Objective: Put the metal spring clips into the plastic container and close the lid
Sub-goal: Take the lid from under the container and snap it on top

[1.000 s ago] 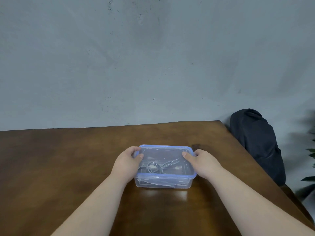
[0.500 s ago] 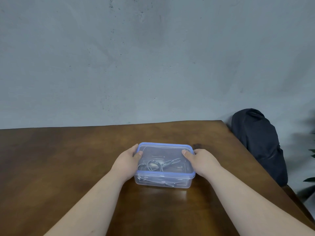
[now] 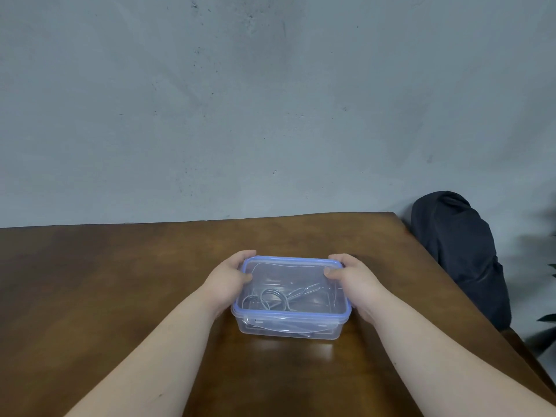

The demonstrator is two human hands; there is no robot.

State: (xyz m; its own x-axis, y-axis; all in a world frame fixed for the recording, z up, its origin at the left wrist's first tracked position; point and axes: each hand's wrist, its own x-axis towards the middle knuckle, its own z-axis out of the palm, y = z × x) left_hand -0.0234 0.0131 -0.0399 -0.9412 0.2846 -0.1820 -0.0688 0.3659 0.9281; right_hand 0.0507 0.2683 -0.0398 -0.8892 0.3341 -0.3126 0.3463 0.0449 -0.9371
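A clear plastic container (image 3: 288,328) with a blue-rimmed clear lid (image 3: 293,316) stands on the brown wooden table (image 3: 120,281). The lid lies on top of it. Through the plastic I see several metal spring clips (image 3: 276,297) inside. My left hand (image 3: 227,279) grips the container's left side, thumb pressing on the lid's corner. My right hand (image 3: 355,279) grips the right side, its thumb also on the lid. The fingers of both hands wrap behind the far corners and are partly hidden.
A dark bag (image 3: 460,257) leans beside the table's right edge against the grey wall. Green plant leaves (image 3: 549,319) show at the far right. The table's back edge meets the wall.
Both hands stay on the container's sides. The thumbs have shifted slightly toward the far corners of the lid. The container has hardly moved.
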